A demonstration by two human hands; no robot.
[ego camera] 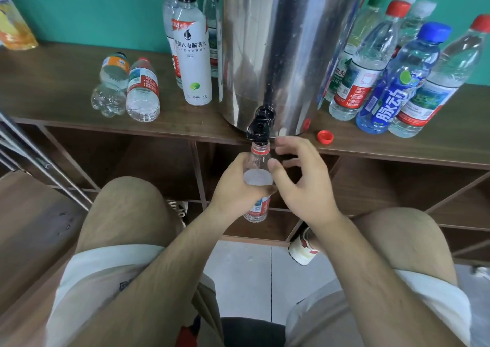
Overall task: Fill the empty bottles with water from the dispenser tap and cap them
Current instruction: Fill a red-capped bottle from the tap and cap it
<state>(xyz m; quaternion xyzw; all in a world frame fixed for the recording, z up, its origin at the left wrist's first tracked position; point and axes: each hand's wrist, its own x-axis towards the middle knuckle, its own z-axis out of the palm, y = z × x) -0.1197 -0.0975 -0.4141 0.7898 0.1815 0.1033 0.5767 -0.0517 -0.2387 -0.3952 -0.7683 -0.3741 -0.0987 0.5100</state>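
Your left hand [233,185] grips the bottle [258,161], mouth just under the tap [261,128], right hand [299,179] loose and empty beside it; hold the neck centred and upright.

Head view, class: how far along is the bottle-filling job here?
Done, apparently: capped bottles stand right of the dispenser, looking full. In hand: the left hand grips an uncapped bottle under the black tap; the right hand hovers open beside it; a loose red cap waits on the shelf. Left: capping this bottle, and probably filling the two lying bottles at left, which look empty.
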